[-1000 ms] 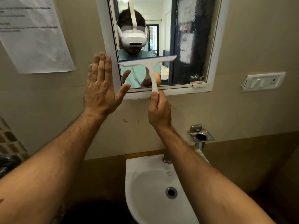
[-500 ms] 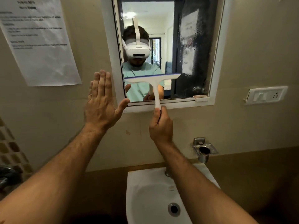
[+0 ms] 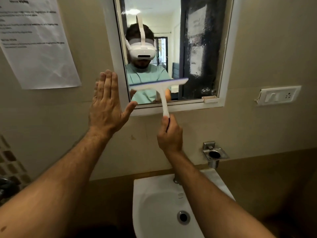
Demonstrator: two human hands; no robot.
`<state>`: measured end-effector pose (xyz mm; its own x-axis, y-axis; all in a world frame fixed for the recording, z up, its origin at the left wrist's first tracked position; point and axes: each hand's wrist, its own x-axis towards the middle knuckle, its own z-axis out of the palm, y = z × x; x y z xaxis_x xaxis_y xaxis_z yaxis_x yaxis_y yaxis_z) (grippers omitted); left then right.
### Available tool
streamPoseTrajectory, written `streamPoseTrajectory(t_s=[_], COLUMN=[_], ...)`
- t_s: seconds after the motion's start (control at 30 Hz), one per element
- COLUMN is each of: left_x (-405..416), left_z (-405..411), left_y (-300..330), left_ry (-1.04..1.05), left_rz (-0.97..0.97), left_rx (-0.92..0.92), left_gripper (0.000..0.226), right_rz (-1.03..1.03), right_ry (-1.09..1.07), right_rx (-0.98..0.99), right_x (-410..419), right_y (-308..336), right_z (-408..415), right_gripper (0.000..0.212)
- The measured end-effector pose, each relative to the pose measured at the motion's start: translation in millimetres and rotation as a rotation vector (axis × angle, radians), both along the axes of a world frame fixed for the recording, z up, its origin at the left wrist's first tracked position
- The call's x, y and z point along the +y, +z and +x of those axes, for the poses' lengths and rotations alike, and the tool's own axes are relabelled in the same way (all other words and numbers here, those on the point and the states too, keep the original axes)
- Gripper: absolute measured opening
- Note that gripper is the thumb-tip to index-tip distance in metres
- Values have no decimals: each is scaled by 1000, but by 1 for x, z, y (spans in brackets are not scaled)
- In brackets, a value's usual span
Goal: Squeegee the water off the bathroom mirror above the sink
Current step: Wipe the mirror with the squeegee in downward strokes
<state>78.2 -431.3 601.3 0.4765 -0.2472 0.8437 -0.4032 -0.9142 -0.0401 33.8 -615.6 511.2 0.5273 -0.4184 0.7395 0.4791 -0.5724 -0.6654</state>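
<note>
A white-framed mirror (image 3: pixel 205 54) hangs on the beige wall above a white sink (image 3: pixel 154 203). Its right half still shows water streaks and drops. My right hand (image 3: pixel 169 133) grips the bottom of the handle of a white squeegee (image 3: pixel 161 86), whose blue-edged blade lies across the lower left part of the glass, slightly tilted. My left hand (image 3: pixel 107 103) is flat and open against the wall by the mirror's left frame, thumb reaching the frame's lower corner.
A printed paper sheet (image 3: pixel 34 42) is stuck to the wall at the left. A white switch plate (image 3: pixel 277 96) sits right of the mirror. A steel holder (image 3: pixel 214 154) is mounted above the sink's right side, next to the tap (image 3: pixel 176 180).
The squeegee and my right hand have slid down the left part of the mirror toward its bottom edge. My left hand stays flat on the wall. The camera view has tilted upward.
</note>
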Motion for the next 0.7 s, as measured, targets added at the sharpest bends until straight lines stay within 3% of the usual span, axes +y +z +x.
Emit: streamPoseTrajectory(t_s=[0.2, 0.5, 0.7], left_x=[-5, 2, 2], left_z=[2, 4, 15], left_y=[10, 19, 30], left_ry=[-16, -1, -2], left_rz=[-8, -19, -16], left_rx=[-17, -58, -72], left_gripper=[99, 100, 100], right_rz=[-65, -51, -65], right_ry=[-47, 3, -59], right_rx=[-87, -9, -112], right_x=[10, 2, 6], right_y=[80, 17, 111], right_z=[16, 1, 15], right_gripper=[45, 25, 42])
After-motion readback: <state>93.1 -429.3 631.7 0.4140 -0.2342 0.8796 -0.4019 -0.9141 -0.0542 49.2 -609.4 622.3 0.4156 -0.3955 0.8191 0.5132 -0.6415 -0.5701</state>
